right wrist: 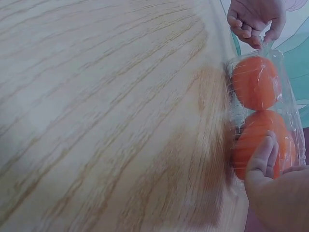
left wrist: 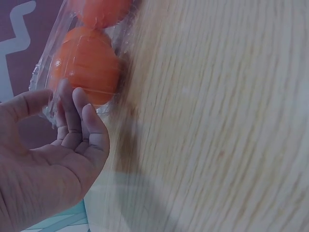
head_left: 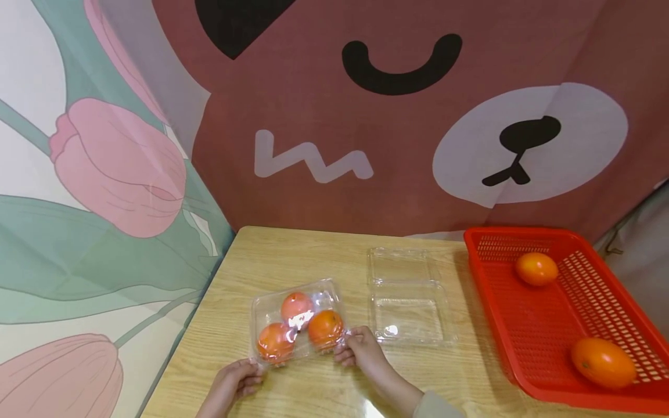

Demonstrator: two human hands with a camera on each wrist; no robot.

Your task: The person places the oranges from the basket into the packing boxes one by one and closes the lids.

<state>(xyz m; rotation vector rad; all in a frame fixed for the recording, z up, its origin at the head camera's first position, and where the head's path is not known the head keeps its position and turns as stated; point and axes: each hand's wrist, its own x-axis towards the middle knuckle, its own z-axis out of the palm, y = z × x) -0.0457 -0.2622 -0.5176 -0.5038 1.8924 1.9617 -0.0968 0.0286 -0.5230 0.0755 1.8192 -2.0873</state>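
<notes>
A clear plastic clamshell box (head_left: 324,288) with three round orange fruits (head_left: 326,328) inside lies on the wooden table, its lid down over them. At its near left corner, my left hand (head_left: 235,380) pinches the rim between thumb and fingers. My right hand (head_left: 363,353) grips the near right corner in the same way. From the left wrist view, the left fingertips (left wrist: 72,92) meet the plastic edge beside a fruit. The right wrist view has the right hand (right wrist: 277,188) partly covering the nearer fruit, with its contact on the rim partly hidden.
Right of the closed box, a second clear clamshell box (head_left: 407,337) lies unfolded on the table (head_left: 308,249). A red plastic basket (head_left: 496,307) stands at the right, holding two orange fruits (head_left: 603,363). A printed cloth (head_left: 313,203) hangs behind the table.
</notes>
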